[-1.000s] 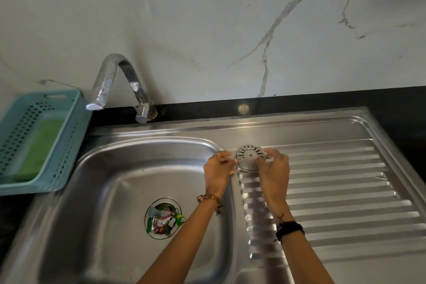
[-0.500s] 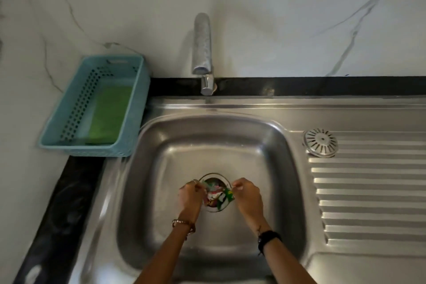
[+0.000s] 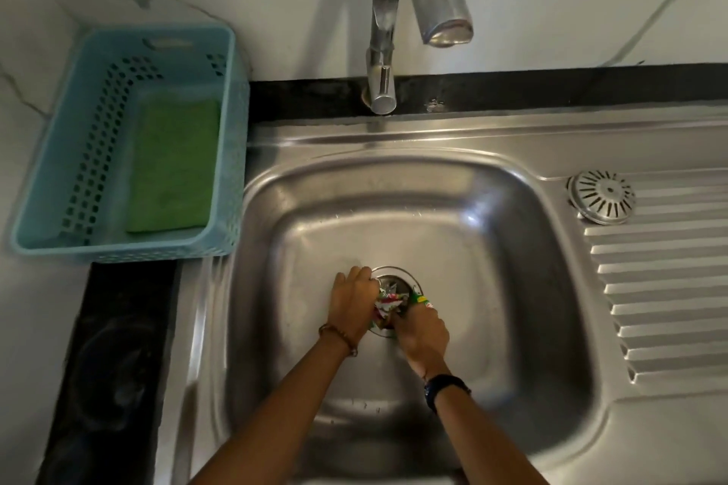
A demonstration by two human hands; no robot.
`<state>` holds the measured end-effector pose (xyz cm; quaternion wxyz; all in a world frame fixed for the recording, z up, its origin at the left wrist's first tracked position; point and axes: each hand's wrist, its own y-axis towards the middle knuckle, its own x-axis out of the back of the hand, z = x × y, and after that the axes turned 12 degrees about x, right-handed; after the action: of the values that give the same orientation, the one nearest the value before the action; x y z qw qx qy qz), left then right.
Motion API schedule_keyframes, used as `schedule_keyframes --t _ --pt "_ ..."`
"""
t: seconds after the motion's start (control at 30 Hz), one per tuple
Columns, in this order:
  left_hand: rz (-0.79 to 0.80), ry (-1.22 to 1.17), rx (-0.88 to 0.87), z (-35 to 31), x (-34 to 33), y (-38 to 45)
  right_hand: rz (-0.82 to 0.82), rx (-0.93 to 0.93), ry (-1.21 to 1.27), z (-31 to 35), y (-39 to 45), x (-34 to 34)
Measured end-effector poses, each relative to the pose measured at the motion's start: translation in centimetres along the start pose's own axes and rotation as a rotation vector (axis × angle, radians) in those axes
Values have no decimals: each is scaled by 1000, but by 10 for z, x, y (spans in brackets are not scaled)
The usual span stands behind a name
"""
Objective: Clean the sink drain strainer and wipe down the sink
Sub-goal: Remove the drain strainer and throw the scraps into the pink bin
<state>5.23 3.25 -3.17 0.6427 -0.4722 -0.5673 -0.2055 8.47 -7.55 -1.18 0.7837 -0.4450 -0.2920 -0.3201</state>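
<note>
Sink (image 3: pixel 512 209) basin walls ring the drain (image 3: pixel 398 276) with bare steel floor on all sides of it. Strainer (image 3: pixel 601 196) sits out on the ribbed drainboard, up and right of the drain, well apart from both hands. Left hand (image 3: pixel 352 297) and right hand (image 3: pixel 423 331) meet over the drain, forearms angled in from below, fingers curled and pinching crumpled wrappers (image 3: pixel 390 303) in the opening. Basket (image 3: pixel 122 146) with green sponge (image 3: pixel 173 165) sits far left of the drain; faucet (image 3: pixel 394 31) beyond it.
</note>
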Motion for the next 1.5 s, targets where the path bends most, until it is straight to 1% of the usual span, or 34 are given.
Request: schedule_keyframes --t 0.1,0.13,0.2,0.33,0.43,0.5,0.57,0.7,0.77,0.87,0.93,0.97,1.07,1.1,1.17,1.23,1.33,1.43,1.5 --pt "-149 -20 90 5 12 -9 -9 2 12 2 -6 -1" --pt "-148 -56 106 6 13 -11 -26 -8 47 2 -9 1" --pt "-82 -167 147 7 14 -13 -66 -39 134 2 -14 6" --pt "-81 -414 282 6 32 -21 -135 -101 358 2 -22 23" --pt "-37 -609 407 6 42 -29 -166 -69 535 -1 -28 35" --pt "-9 -688 464 6 47 -33 -180 -75 643 0 -33 42" --pt "14 -771 513 6 50 -36 -151 -110 724 2 -34 46" --pt "28 -960 600 10 52 -48 -40 -193 857 1 -39 53" --pt "28 -1016 613 10 54 -58 -33 -182 871 0 -44 56" --pt "12 -1096 623 4 60 -74 -74 -135 911 0 -52 62" --pt "-28 -1075 625 -4 64 -88 -112 -92 919 0 -61 67" --pt "-83 -972 619 -9 67 -94 -136 -45 861 -1 -67 69" --pt "-321 -509 586 -26 79 -113 -220 95 643 -3 -84 72" --pt "-389 -436 563 -31 83 -119 -253 127 616 -5 -90 75" --pt "-473 -415 537 -40 91 -131 -303 205 550 -7 -102 82" --pt "-522 -576 600 -47 98 -148 -312 282 586 -8 -118 90" --pt "-510 -957 717 -59 104 -176 -288 307 741 -14 -144 102" --pt "-454 -1335 724 -71 102 -210 -186 323 860 -19 -173 112" --pt "-474 -1546 710 -76 99 -238 -110 360 931 -16 -194 115"
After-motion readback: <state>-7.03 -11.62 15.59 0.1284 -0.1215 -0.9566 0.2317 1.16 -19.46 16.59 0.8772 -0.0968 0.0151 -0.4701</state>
